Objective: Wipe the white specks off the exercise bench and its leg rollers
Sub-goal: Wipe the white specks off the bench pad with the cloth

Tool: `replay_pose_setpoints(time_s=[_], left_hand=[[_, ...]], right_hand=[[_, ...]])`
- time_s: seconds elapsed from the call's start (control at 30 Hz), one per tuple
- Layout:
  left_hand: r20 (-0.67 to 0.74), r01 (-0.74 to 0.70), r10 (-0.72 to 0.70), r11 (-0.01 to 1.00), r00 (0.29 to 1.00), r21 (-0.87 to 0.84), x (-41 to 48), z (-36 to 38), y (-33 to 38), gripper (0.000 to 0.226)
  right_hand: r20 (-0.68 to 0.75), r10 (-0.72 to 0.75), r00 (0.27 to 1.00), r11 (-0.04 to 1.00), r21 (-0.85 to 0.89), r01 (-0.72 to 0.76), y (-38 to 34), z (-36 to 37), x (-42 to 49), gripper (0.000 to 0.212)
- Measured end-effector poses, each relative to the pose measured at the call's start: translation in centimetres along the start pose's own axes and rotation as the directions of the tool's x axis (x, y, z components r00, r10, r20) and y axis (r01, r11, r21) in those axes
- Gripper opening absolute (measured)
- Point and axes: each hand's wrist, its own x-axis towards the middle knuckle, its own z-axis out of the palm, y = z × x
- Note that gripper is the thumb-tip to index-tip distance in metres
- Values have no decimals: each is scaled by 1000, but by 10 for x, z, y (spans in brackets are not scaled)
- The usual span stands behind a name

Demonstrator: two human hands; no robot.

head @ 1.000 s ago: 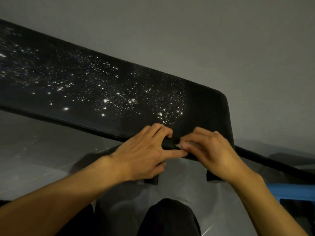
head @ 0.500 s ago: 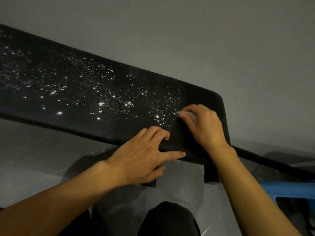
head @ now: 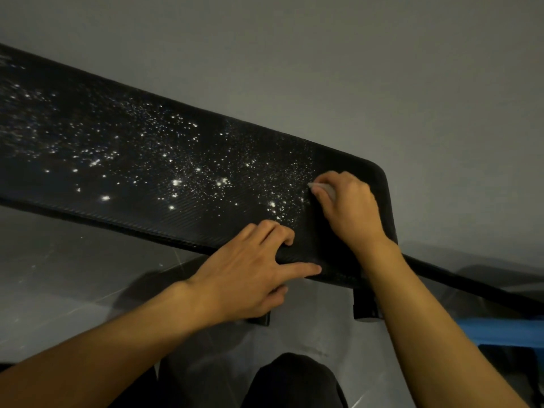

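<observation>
Across the middle of the head view, the black exercise bench pad [head: 117, 148] runs slanting from upper left to lower right, its textured cover scattered with white specks [head: 176, 182], some large and bright, most fine as dust. The specks stop at a fairly straight line near the right end, and the last strip of pad beyond it looks dark and clean.

A second ago the right hand [head: 347, 207] was down at the pad's near edge, close beside the left hand [head: 250, 278]. It now sits up on the pad's top surface, at the border between speckled and clean cover, much as half a second ago. The left hand keeps its place.

The right hand's curled fingers pinch a small pale wipe [head: 325, 188] and press it on the pad, specks just to its left. The left hand grips the pad's near edge, fingers curled on top and one digit stretched along the rim. Below the pad, two dark brackets [head: 365, 307] and a grey floor [head: 59, 290] show.
</observation>
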Motion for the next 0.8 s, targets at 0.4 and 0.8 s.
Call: replay_pose_setpoints(time_s=[0.4, 0.8], left_hand=[[-4, 2, -2, 1000, 1000, 28, 3, 2, 0, 58], [-48, 0, 0, 1000, 999, 5, 4, 4, -3, 62]], right_hand=[[-12, -15, 1000, 1000, 7, 15, -9, 5, 8, 20], [8, -34, 999, 999, -5, 34, -6, 5, 10, 25]])
